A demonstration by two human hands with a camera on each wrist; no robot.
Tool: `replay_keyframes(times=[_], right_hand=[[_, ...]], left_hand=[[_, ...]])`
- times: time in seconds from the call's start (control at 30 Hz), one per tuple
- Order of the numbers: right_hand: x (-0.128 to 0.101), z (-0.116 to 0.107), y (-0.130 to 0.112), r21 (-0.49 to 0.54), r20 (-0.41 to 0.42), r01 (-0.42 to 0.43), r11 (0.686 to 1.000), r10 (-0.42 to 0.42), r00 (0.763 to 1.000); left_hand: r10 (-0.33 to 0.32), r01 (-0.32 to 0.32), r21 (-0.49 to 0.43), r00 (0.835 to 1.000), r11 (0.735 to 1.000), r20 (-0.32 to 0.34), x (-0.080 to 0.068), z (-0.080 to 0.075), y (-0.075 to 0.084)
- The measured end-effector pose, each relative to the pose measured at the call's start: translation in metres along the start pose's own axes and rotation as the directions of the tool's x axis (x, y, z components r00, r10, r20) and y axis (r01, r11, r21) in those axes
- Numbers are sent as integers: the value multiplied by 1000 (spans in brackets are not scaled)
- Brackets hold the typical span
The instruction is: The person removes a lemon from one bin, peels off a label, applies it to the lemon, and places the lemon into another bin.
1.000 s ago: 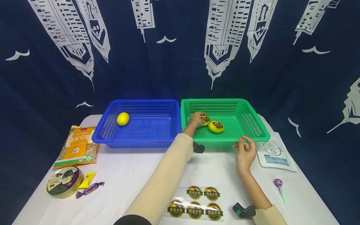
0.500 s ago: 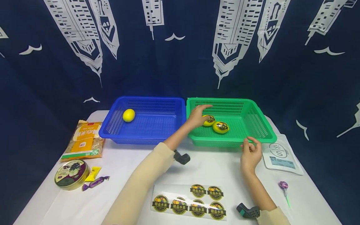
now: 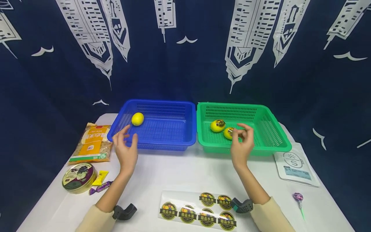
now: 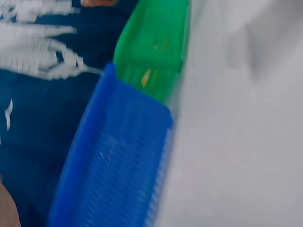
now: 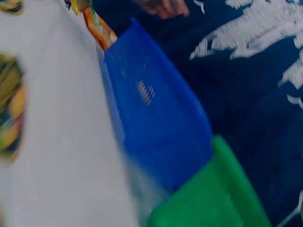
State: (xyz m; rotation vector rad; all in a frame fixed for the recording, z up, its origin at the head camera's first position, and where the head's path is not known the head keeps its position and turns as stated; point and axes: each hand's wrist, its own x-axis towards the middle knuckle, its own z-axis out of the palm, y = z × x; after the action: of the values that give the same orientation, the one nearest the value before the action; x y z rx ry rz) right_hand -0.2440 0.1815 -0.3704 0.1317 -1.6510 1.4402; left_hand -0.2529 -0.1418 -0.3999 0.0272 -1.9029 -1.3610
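I am holding my left hand [image 3: 126, 151] with fingers spread before the blue basket [image 3: 162, 141], near its lemon [image 3: 137, 119]. My right hand [image 3: 242, 145] is hovering, fingers loosely curled and holding nothing, at the green basket [image 3: 269, 146] by a stickered lemon [image 3: 229, 132].

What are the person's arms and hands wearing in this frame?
Both hands are bare: left hand, right hand, no gloves, and no rings or watch that I can make out. Cream long sleeves sit pushed back near the frame bottom, left sleeve and right sleeve. Each wrist carries a dark camera mount, left mount and right mount; the right shows a teal part.
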Motion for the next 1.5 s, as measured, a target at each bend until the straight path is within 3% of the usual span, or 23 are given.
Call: replay_keyframes(times=[0.07, 0.17, 0.23, 0.3, 0.4, 0.5, 0.57, 0.6, 0.67, 0.83, 1.03, 1.1, 1.33, 1.5], right_hand=[[9, 22, -13, 7, 66, 83, 997, -83, 994], [25, 59, -29, 70, 195, 170, 983, -181, 964], [37, 85, -34, 135, 302, 189, 973, -222, 927], [47, 113, -31, 190, 428, 176, 966, -243, 871], [57, 155, -18, 190, 640, 116, 975, -212, 739], [64, 194, -5, 112, 815, 121, 986, -161, 557], [69, 216, -1, 59, 884, 163, 985, -128, 450], [71, 226, 2, 48, 905, 183, 982, -120, 408], [74, 243, 7, 30, 930, 229, 973, -111, 350], [75, 273, 25, -33, 962, 308, 951, -53, 266], [66, 298, 48, -99, 986, 368, 924, 41, 163], [60, 304, 52, -107, 988, 377, 920, 57, 143], [35, 328, 55, -99, 995, 463, 881, 79, 62], [18, 341, 60, -148, 988, 491, 859, 146, 42]], left_hand=[[-152, 153, 9, 988, 988, -41, -3, -9, -13], [-322, 322, -14, 947, 947, -13, -4, -11, -28], [-382, 383, -57, 924, 922, 28, -2, -7, -36], [-409, 412, -122, 911, 903, 56, 0, -1, -43], [-434, 428, -271, 900, 862, 42, 2, 6, -50], [-445, 402, -421, 896, 813, -4, 2, 11, -53], [-443, 380, -468, 896, 798, -27, 2, 13, -54], [-445, 377, -479, 895, 792, -32, 2, 14, -55], [-449, 377, -487, 893, 788, -35, 1, 15, -55], [-465, 410, -458, 885, 788, -7, -4, 12, -55], [-460, 425, -390, 888, 817, 4, -10, -2, -38], [-449, 414, -383, 893, 826, -4, -12, -4, -37], [-421, 357, -450, 906, 818, -48, -7, -2, -61], [-426, 354, -439, 902, 826, -74, -5, -3, -64]])
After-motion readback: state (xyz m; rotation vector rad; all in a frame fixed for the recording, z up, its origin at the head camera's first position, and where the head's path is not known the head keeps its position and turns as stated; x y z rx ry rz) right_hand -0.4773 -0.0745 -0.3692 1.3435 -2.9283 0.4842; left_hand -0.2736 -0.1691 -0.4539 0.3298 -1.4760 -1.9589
